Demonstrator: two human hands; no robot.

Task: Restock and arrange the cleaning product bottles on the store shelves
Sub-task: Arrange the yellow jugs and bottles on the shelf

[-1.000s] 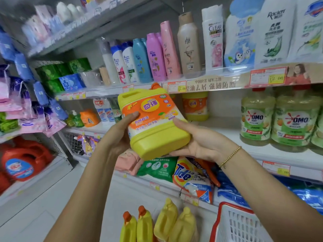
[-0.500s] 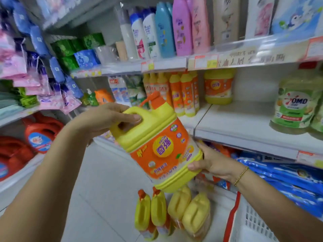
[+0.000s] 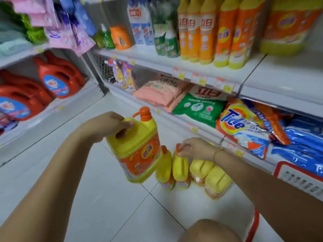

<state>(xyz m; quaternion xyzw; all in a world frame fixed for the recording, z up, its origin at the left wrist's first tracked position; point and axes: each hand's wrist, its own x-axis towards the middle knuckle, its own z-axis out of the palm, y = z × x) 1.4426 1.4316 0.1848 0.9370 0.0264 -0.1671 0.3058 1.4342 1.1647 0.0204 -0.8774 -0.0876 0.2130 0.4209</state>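
Store aisle, white tiled floor (image 3: pixel 104 198), white metal shelves (image 3: pixel 206 67) across top and right of frame; left hand (image 3: pixel 104 127) curls round the handle of a yellow plastic pump-top jug with orange label (image 3: pixel 139 154) at frame centre; right hand (image 3: pixel 191 147) pinches the orange cap of a second yellow jug (image 3: pixel 180 165), one of four on the floor just right of centre. Step reads as collecting floor stock; next move likely calls for lifting both onto the bare shelf patch (image 3: pixel 279 79) at right, beside the matching big jug (image 3: pixel 286 32) upper right.
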